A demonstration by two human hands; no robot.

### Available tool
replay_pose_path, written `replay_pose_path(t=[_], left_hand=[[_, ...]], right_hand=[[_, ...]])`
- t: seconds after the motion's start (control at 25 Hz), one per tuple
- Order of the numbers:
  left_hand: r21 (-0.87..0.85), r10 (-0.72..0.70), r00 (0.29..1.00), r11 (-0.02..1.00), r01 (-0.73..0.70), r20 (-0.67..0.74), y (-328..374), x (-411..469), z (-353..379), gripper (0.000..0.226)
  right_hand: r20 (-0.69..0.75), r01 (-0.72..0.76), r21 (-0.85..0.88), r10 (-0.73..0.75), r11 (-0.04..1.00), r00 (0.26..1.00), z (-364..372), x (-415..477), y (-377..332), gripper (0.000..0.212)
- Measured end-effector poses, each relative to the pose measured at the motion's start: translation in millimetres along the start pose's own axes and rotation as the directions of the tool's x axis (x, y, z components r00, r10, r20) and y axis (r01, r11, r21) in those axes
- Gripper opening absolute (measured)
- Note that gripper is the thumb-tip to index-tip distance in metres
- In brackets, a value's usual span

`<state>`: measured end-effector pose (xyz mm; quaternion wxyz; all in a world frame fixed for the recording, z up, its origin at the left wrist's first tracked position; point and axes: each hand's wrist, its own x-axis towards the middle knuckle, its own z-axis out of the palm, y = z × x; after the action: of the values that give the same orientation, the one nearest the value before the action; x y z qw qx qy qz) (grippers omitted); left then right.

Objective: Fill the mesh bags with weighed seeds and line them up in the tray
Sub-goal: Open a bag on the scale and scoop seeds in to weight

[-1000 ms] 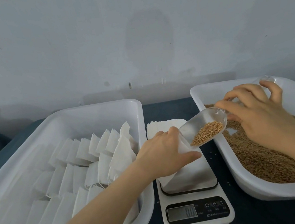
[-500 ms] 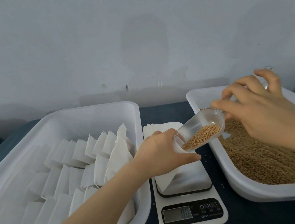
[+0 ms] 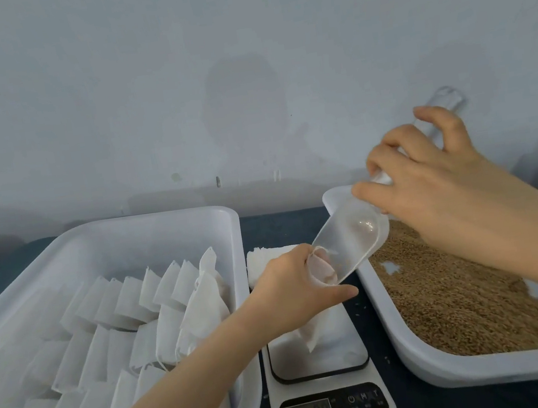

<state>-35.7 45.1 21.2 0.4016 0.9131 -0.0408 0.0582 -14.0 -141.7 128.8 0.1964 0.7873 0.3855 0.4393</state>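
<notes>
At the counter's (image 3: 281, 226) near edge one digital scale (image 3: 330, 402) sits between two white trays, tight against the left tray (image 3: 145, 221), with a thin strip of dark counter before the seed tray (image 3: 491, 369) on its right. Your left hand (image 3: 293, 290) clenches round the mouth of one mesh bag (image 3: 313, 332), whose tail droops onto the scale. One clear scoop (image 3: 352, 244) tilts its lip into that mouth; your right hand (image 3: 430, 181) grasps its handle above the seeds (image 3: 464, 297). White bags (image 3: 129, 303) in the left tray overlap in rows, too many to count; bare floor shows at its far end. One stack of flat bags (image 3: 261, 260) lies behind the scale.
</notes>
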Motion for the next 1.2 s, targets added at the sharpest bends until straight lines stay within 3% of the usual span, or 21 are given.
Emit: replay_pose_path(t=[0.12, 0.24, 0.32, 0.44, 0.56, 0.64, 0.72, 0.84, 0.92, 1.0, 1.2], left_hand=[[-0.001, -0.032, 0.999, 0.999, 0.032, 0.011, -4.2, -2.5, 1.6, 0.05], [-0.006, -0.058, 0.998, 0.998, 0.058, 0.036, -9.5, -2.3, 0.9, 0.044], [-0.013, -0.083, 0.996, 0.996, 0.083, 0.036, -12.8, -1.4, 0.7, 0.042], [-0.022, -0.089, 0.996, 0.996, 0.09, 0.032, -15.1, -0.6, 1.4, 0.041], [-0.039, -0.093, 0.995, 0.995, 0.094, 0.025, -16.1, 0.7, 1.3, 0.04], [-0.03, -0.1, 0.995, 0.994, 0.1, 0.03, -15.8, 0.5, 1.3, 0.038], [-0.025, -0.098, 0.995, 0.995, 0.099, 0.037, -15.7, 0.0, 2.0, 0.039], [-0.014, -0.091, 0.995, 0.996, 0.091, 0.036, -15.7, -0.6, 3.0, 0.038], [-0.013, -0.093, 0.995, 0.996, 0.093, 0.041, -15.3, -0.2, 2.7, 0.036], [-0.01, -0.094, 0.994, 0.995, 0.094, 0.051, -15.0, -0.9, 2.0, 0.034], [0.004, -0.087, 0.995, 0.996, 0.086, 0.048, -13.0, -3.1, -0.1, 0.029]], right_hand=[[0.008, 0.06, -0.121, -0.059, 0.991, 0.998, -5.0, 7.2, -11.0, 0.051], [0.016, 0.055, -0.08, -0.053, 0.995, 0.998, 0.8, 5.0, -17.1, 0.057], [0.057, 0.009, -0.048, -0.006, 0.999, 0.998, 4.2, 1.9, -16.5, 0.039], [0.083, -0.092, 0.082, 0.085, 0.992, 0.993, 16.4, -9.0, -0.3, 0.048], [0.009, -0.249, 0.202, 0.252, 0.947, 0.968, 35.5, -22.1, 20.9, 0.024], [0.057, -0.426, 0.295, 0.43, 0.855, 0.901, 57.5, -33.0, 27.2, 0.03], [0.204, -0.588, 0.349, 0.553, 0.73, 0.808, 82.0, -47.9, 20.7, 0.032], [0.506, -0.79, 0.34, 0.609, 0.511, 0.611, 110.7, -76.6, 6.1, 0.033], [0.618, -0.858, 0.338, 0.597, 0.385, 0.512, 118.8, -86.6, 3.0, 0.03], [0.649, -0.872, 0.35, 0.583, 0.343, 0.49, 124.5, -92.1, 0.9, 0.03], [0.726, -0.885, 0.242, 0.531, 0.397, 0.436, 133.0, -93.2, -5.1, 0.041]])
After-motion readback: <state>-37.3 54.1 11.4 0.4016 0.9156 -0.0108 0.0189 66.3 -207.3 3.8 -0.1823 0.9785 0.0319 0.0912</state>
